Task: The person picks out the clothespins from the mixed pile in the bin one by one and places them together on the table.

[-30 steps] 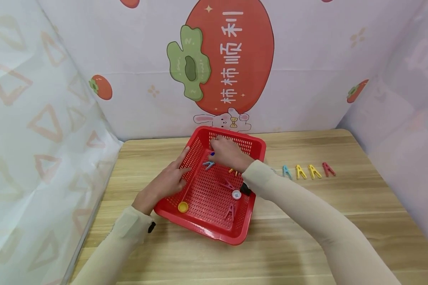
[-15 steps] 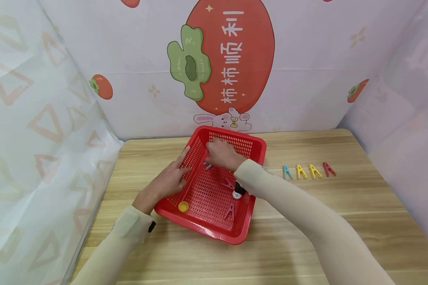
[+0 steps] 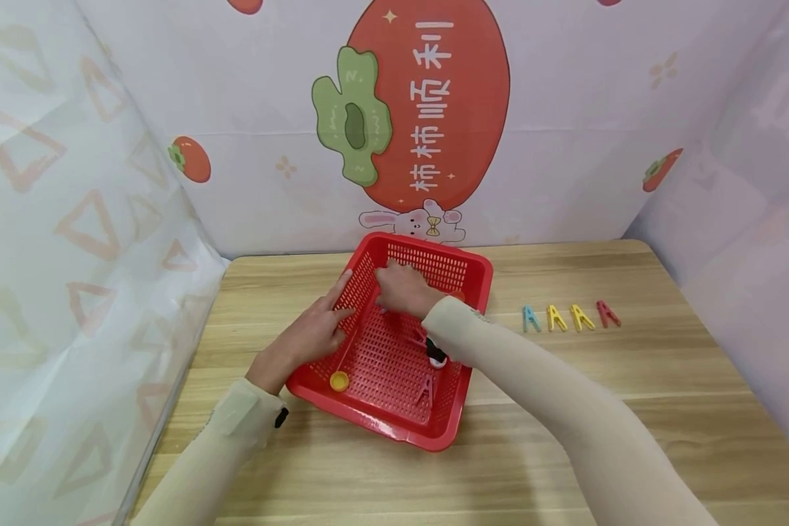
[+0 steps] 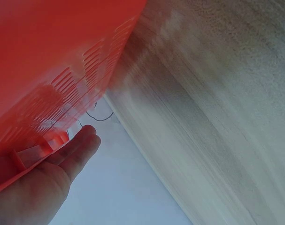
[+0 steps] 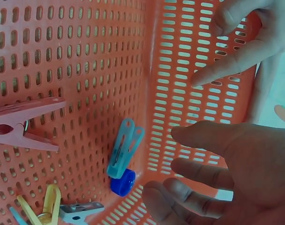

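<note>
A red perforated basket (image 3: 456, 398) sits on the wooden table. My left hand (image 3: 332, 310) rests with straight fingers against the outside of its left wall, as the left wrist view shows for the hand (image 4: 81, 145) and the wall (image 4: 62, 61). My right hand (image 3: 394, 285) reaches into the far left corner with loosely spread fingers and holds nothing. In the right wrist view the right hand (image 5: 175, 164) hovers just beside a light blue clothespin (image 5: 123, 150) and a blue cap (image 5: 122, 182), both lying at the foot of the basket wall (image 5: 198, 70).
Also in the basket are pink clothespins (image 3: 424, 389) (image 5: 25, 129), a yellow clothespin (image 5: 43, 206), a yellow cap (image 3: 338, 380) and a white cap (image 3: 436, 359). To the right, a blue clothespin (image 3: 530, 318), two yellow ones (image 3: 555, 318) and a red one (image 3: 607, 313) lie in a row.
My right hand has moved a little left and deeper into the basket's far left corner, covering the blue clothespin in the head view. The left hand has stayed on the rim.
</note>
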{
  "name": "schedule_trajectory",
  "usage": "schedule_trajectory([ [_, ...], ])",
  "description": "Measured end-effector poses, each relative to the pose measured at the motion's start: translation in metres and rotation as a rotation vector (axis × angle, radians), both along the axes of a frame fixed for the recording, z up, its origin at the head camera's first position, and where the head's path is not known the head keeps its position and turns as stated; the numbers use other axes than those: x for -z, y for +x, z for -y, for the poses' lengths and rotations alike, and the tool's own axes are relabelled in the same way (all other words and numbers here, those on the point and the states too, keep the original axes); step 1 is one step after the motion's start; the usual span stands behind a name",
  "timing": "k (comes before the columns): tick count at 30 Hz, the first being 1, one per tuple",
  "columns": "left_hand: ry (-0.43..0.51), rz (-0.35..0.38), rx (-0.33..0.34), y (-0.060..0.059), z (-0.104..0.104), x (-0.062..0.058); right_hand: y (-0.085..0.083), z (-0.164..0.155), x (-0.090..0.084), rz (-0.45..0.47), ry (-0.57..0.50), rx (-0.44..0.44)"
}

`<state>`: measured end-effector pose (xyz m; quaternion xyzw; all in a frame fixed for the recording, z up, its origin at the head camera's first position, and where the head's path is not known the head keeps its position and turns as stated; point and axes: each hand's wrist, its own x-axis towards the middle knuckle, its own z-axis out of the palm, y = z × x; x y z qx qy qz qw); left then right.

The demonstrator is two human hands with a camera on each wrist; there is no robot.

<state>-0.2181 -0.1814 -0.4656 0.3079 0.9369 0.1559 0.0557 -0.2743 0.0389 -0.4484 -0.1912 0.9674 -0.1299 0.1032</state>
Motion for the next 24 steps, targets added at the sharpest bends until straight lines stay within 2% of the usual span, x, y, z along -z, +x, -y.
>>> schedule_trajectory([
  [7, -0.002, -0.004, 0.001, 0.001, 0.0, -0.001, 0.011, 0.005, -0.01, 0.036, 0.021, 0.008],
  [12, 0.0, -0.007, 0.009, 0.002, 0.0, -0.003, 0.011, 0.008, -0.005, 0.074, 0.039, 0.023],
  [15, 0.0, -0.011, 0.014, 0.002, 0.0, -0.003, -0.004, 0.008, 0.016, 0.095, 0.049, 0.022],
  [20, 0.005, -0.007, 0.009, 0.002, 0.0, -0.003, -0.038, 0.008, 0.065, 0.114, 0.059, -0.006],
  [22, 0.008, -0.004, 0.007, 0.003, 0.0, -0.003, -0.041, 0.008, 0.073, 0.112, 0.065, -0.021],
  [24, 0.011, -0.002, 0.006, 0.003, 0.0, -0.004, -0.039, 0.009, 0.072, 0.113, 0.09, -0.026],
])
